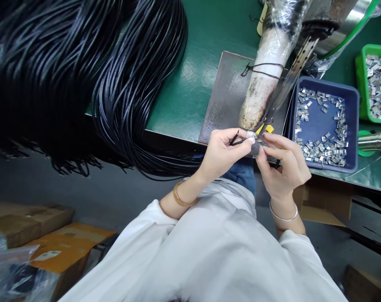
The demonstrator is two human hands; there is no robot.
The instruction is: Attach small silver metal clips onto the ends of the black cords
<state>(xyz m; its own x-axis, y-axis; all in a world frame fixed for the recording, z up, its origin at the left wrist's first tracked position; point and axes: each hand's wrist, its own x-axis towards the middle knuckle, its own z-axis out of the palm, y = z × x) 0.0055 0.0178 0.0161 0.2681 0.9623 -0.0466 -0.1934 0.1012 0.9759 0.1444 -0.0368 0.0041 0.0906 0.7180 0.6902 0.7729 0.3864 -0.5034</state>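
Note:
My left hand [223,149] is closed in a pinch on a thin black cable [237,140] near its end, with a white wrap on a fingertip. Just to the right, my right hand [283,163] has thumb and forefinger drawn together at the cable's end, on something too small to make out. A soldering iron [304,54] with a perforated metal sleeve slants down from above, its tip close over the fingers. Beside that tip is a small yellow piece [269,128]. Both hands are over the near edge of a dark board [223,100].
A white pipe in clear film [266,79] ends just above the hands. Right of them, a blue tray [352,126] holds many small metal connectors; a green bin [362,100] holds more. Large bundles of black cable [137,75] hang over the green table's [197,54] left edge.

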